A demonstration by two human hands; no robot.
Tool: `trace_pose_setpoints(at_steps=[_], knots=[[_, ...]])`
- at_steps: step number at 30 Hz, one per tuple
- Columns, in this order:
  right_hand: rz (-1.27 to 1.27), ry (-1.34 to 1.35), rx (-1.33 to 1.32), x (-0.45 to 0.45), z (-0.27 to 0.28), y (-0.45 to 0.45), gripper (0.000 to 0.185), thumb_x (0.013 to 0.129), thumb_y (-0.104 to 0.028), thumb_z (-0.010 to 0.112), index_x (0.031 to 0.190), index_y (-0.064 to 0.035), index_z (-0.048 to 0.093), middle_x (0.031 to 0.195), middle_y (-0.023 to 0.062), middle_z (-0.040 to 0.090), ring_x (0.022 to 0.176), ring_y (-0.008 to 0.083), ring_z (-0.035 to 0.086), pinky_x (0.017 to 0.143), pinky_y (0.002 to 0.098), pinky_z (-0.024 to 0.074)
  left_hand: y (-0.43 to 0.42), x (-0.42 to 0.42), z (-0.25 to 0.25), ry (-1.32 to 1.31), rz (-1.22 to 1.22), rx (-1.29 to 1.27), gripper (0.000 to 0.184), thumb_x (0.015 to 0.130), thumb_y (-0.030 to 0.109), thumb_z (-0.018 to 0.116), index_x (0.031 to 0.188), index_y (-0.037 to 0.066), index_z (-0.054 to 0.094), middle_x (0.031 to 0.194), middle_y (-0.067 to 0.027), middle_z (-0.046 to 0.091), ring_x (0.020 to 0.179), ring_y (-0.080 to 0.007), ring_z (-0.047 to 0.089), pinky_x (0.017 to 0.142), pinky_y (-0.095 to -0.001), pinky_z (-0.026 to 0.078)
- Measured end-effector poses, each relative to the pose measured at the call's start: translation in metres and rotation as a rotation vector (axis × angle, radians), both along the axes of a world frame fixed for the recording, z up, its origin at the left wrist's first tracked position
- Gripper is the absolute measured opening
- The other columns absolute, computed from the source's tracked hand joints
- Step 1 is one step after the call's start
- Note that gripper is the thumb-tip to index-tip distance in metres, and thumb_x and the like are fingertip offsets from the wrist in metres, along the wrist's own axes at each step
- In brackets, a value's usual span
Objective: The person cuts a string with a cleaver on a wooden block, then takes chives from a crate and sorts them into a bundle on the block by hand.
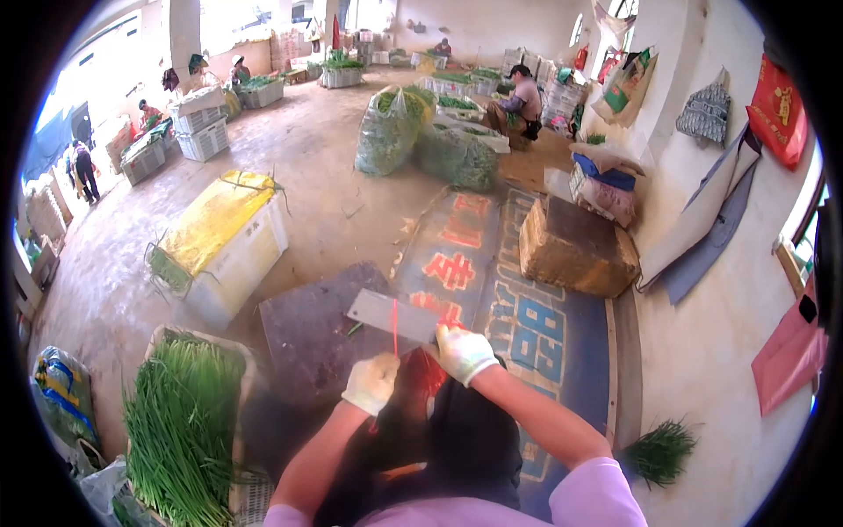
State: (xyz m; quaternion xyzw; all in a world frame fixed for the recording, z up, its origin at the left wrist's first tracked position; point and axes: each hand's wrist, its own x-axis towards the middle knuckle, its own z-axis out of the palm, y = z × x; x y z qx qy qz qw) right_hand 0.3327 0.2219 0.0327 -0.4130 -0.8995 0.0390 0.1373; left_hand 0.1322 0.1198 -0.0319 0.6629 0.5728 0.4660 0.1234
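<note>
My right hand (pixel 465 353), in a whitish glove, is wrapped round the handle end of a broad metal cleaver (pixel 376 313). The blade points left above a dark board (pixel 307 325). Also gloved, my left hand (pixel 372 379) is closed just below the blade, pinching a thin red band (pixel 394 329) that runs up across the blade. A red bundle (pixel 423 376) lies between my hands near my lap. On the board beside the blade is a small green piece (pixel 355 329). To the left, a basket (pixel 242 422) holds long green stalks (pixel 184 422).
A white crate with yellow cover (pixel 215 220) stands at front left, a brown box (pixel 575 246) at right. Bagged greens (pixel 391 132) stand farther off. A crouching person (pixel 525 101) and others are in the background. Loose greens (pixel 660 452) lie at lower right.
</note>
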Motion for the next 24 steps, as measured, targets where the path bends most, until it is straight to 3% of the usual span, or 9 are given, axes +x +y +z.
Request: trace_pose_setpoints(at_steps=[4,8,10,12,14,16,18,20,24], knots=[[-0.078,-0.04,-0.122,-0.009,0.003,0.006,0.038,0.089,-0.039,0.066,0.088,-0.0011,0.062,0.085,0.0212,0.068,0.085,0.0388,0.067,0.073,0.0476,0.0541,0.003,-0.012,0.008,-0.085,0.072,-0.064,0.012,0.094,0.01,0.061,0.086,0.001,0.062,0.067,-0.0152,0.059,0.056,-0.0243,0.056,0.056,-0.0332,0.045],[0.047,-0.053,-0.068,-0.006,-0.018,0.023,0.043,0.093,-0.044,0.059,0.098,-0.0016,0.06,0.095,0.0236,0.069,0.085,0.0408,0.069,0.075,0.0494,0.0548,0.005,0.0,0.003,0.19,-0.076,0.059,0.01,0.09,0.009,0.058,0.087,0.003,0.065,0.08,-0.0165,0.066,0.072,-0.033,0.066,0.062,-0.0392,0.052],[-0.215,-0.098,-0.028,-0.014,-0.027,0.045,0.042,0.093,-0.044,0.057,0.1,-0.0026,0.06,0.097,0.0234,0.07,0.086,0.041,0.069,0.076,0.0491,0.0545,-0.014,0.033,0.022,0.23,-0.255,0.024,0.013,0.09,0.01,0.055,0.084,0.005,0.066,0.083,-0.0167,0.067,0.078,-0.0378,0.066,0.067,-0.0423,0.054],[-0.173,0.001,-0.146,0.014,-0.007,0.067,0.041,0.097,-0.043,0.053,0.102,-0.0029,0.06,0.094,0.0236,0.07,0.086,0.0417,0.069,0.074,0.0497,0.0542,-0.018,0.035,0.008,0.029,-0.143,0.099,0.014,0.091,0.012,0.056,0.083,0.005,0.066,0.082,-0.017,0.066,0.077,-0.0385,0.065,0.064,-0.0437,0.052],[-0.278,0.052,-0.096,0.048,-0.007,0.074,0.037,0.098,-0.04,0.053,0.102,-0.0039,0.06,0.09,0.0226,0.07,0.084,0.0421,0.068,0.073,0.0503,0.0538,-0.007,-0.008,0.004,0.309,0.026,0.002,0.017,0.092,0.016,0.057,0.083,0.005,0.067,0.08,-0.0179,0.066,0.077,-0.0394,0.065,0.061,-0.046,0.049],[-0.176,0.074,0.091,0.094,0.014,0.053,0.032,0.095,-0.036,0.055,0.108,-0.0064,0.06,0.087,0.0185,0.07,0.082,0.0401,0.068,0.071,0.0507,0.0534,-0.004,-0.024,0.016,-0.014,0.287,-0.218,0.026,0.097,0.02,0.055,0.083,0.002,0.067,0.078,-0.0188,0.067,0.07,-0.0336,0.064,0.06,-0.0449,0.046],[-0.405,0.315,0.027,0.139,0.005,0.045,0.032,0.097,-0.037,0.056,0.105,-0.006,0.059,0.086,0.0208,0.068,0.081,0.0415,0.066,0.069,0.0497,0.0525,0.008,-0.031,0.006,-0.231,0.304,-0.146,0.024,0.097,0.016,0.055,0.088,-0.002,0.068,0.074,-0.0135,0.066,0.069,-0.0211,0.06,0.067,-0.0373,0.047],[-0.426,0.524,0.092,0.171,0.041,0.004,0.031,0.093,-0.033,0.063,0.106,-0.0047,0.058,0.086,0.0219,0.066,0.079,0.0426,0.065,0.069,0.0471,0.0519,0.029,-0.043,-0.042,-0.344,0.216,0.019,0.021,0.096,0.012,0.054,0.082,-0.002,0.063,0.076,-0.0116,0.062,0.072,-0.0205,0.058,0.071,-0.0351,0.046],[-0.605,0.777,0.463,0.26,0.112,-0.09,0.036,0.091,-0.023,0.067,0.117,-0.0015,0.053,0.086,0.0252,0.064,0.078,0.0423,0.066,0.069,0.0432,0.0523,0.065,-0.027,-0.07,-0.178,0.068,-0.024,0.022,0.097,0.015,0.052,0.085,-0.002,0.06,0.076,-0.0122,0.059,0.07,-0.0228,0.055,0.072,-0.0366,0.046]])
